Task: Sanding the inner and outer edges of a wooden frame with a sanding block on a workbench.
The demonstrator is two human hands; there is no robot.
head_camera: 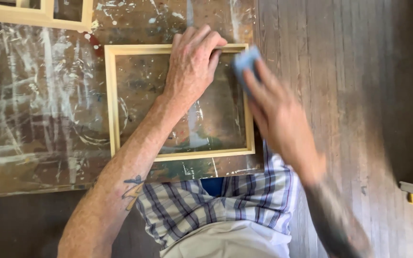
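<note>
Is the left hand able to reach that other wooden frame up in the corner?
Probably yes. The left hand rests on the top rail of the near frame, and only bare paint-smeared board lies between it and the corner frame.

2nd wooden frame (44,14) top left, paint-smeared board (34,105), plank floor (359,95).
</note>
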